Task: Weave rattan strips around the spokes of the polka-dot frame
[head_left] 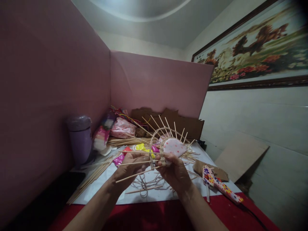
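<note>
Above the white sheet (134, 199) that covers the middle of the table, both hands are raised and hold one stick frame (154, 138) between them. This frame is a small piece made of thin wooden sticks that spread out like a fan, with a curved woven band going across them. The left hand (131, 166) is closed on its left part, with the fingers curled around a few long sticks that point to the left and a little downward. The right hand (174, 173) is closed on the lower right edge, and its thumb presses just beside a pink dotted pad (175, 147) that sits inside the frame. The two hands are near each other, but I cannot tell if they touch. Under them, some loose cord (144, 185) lies in loops on the sheet. A bundle of sticks (91, 178) lies along the left edge of the sheet, and a purple container (80, 139) stands behind it against the pink partition (156, 80). Behind the frame there are bright plastic pieces (141, 147), a heap of dotted fabric (123, 128) and some brown cardboard (168, 118). To the right of the hands, a glue gun (222, 186) with coloured spots lies at the edge of the sheet, partly on the red cloth (154, 218). On the right wall hangs a framed painting (252, 48).
</note>
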